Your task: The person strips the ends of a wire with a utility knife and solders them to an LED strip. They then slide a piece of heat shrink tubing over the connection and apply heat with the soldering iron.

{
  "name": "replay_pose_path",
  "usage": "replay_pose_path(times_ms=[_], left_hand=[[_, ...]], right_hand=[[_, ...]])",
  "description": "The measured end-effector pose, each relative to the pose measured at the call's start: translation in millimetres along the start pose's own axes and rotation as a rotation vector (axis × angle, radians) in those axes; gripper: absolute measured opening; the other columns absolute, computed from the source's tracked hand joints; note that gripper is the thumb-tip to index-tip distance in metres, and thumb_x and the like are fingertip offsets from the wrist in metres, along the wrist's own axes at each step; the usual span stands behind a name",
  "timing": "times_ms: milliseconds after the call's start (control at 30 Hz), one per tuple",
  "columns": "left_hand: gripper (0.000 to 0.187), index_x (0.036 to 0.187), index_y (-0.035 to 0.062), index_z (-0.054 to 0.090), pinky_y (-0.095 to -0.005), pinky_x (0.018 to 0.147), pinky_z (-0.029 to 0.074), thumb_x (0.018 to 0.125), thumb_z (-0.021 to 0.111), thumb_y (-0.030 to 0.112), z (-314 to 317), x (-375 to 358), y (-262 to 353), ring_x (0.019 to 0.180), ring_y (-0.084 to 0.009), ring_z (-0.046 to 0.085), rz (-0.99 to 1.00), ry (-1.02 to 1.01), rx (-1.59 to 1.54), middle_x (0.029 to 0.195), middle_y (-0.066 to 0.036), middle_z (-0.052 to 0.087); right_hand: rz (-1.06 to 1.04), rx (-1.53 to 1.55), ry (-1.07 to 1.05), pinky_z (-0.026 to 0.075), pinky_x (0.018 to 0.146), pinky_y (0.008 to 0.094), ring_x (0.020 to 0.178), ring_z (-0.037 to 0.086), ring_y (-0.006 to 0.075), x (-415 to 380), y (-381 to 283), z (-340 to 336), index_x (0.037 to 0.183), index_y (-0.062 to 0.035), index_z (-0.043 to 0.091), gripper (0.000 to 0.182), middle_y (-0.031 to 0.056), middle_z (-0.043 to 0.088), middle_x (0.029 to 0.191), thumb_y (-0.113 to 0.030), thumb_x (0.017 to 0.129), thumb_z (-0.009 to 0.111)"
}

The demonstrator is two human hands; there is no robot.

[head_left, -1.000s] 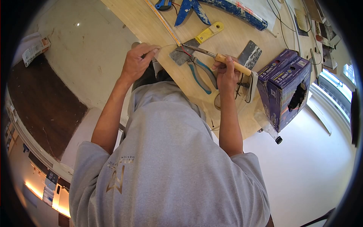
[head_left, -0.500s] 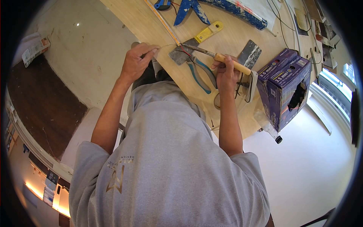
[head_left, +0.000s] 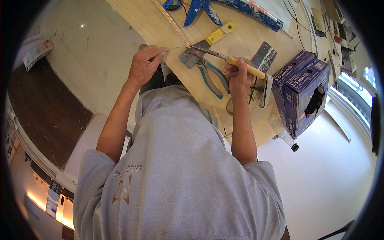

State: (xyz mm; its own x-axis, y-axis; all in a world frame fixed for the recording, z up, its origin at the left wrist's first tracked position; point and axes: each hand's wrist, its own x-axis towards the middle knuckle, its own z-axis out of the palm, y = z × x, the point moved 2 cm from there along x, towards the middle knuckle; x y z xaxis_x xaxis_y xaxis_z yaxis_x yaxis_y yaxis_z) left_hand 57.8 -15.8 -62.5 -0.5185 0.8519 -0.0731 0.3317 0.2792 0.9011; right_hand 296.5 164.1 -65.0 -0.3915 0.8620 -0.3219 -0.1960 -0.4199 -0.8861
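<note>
My left hand (head_left: 145, 66) pinches a thin wire (head_left: 176, 48) that runs to the end of a narrow LED-like strip (head_left: 173, 23). Closed round the wooden handle of a soldering iron (head_left: 252, 70) is my right hand (head_left: 241, 78). The iron's tip points left and meets the strip's end, over the blade of a yellow-handled scraper (head_left: 218, 35). A short red wire (head_left: 196, 54) lies at that spot. Teal-handled pliers (head_left: 211, 83) rest just below the blade, left of my right hand.
Beyond are a blue caulking gun (head_left: 256, 14), a blue cutter (head_left: 172, 5) and a dark putty blade (head_left: 264, 57). A purple box (head_left: 300, 94) stands at the table's right, beside a clear bottle (head_left: 286, 138). The wooden table's edge (head_left: 160, 60) runs diagonally near my left hand.
</note>
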Motion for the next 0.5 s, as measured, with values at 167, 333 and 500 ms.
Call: replay_pose_path(times_ms=[167,333,500], left_hand=[[0.015,0.100,0.0015,0.069,-0.0271,0.063,0.041,0.086,0.063,0.003,-0.3,-0.7,3.2,0.066,-0.0160,0.051,0.016,0.006,0.073,0.069,-0.006,0.054],[0.015,0.098,0.0039,0.070,-0.0308,0.070,0.046,0.085,0.064,0.005,-1.3,-2.4,8.8,0.072,-0.0222,0.059,0.092,0.025,0.231,0.077,-0.009,0.064],[0.014,0.097,0.0039,0.070,-0.0300,0.075,0.048,0.086,0.063,0.006,-1.2,-3.1,12.2,0.076,-0.0204,0.062,0.101,0.041,0.161,0.087,-0.009,0.069]], right_hand=[[0.004,-0.003,0.006,0.054,0.056,0.0339,0.064,0.062,0.0210,-0.3,-0.3,0.7,0.095,0.0042,0.057,0.016,0.0170,0.062,0.080,-0.012,0.091,0.059],[-0.001,-0.003,0.009,0.054,0.055,0.0339,0.063,0.062,0.0208,-0.8,-0.7,1.0,0.094,0.0041,0.057,0.016,0.0169,0.062,0.079,-0.012,0.091,0.059],[0.011,0.016,0.043,0.053,0.053,0.0329,0.061,0.061,0.0202,-0.3,-1.2,1.6,0.093,0.0036,0.058,0.016,0.0158,0.062,0.079,-0.012,0.090,0.060]])
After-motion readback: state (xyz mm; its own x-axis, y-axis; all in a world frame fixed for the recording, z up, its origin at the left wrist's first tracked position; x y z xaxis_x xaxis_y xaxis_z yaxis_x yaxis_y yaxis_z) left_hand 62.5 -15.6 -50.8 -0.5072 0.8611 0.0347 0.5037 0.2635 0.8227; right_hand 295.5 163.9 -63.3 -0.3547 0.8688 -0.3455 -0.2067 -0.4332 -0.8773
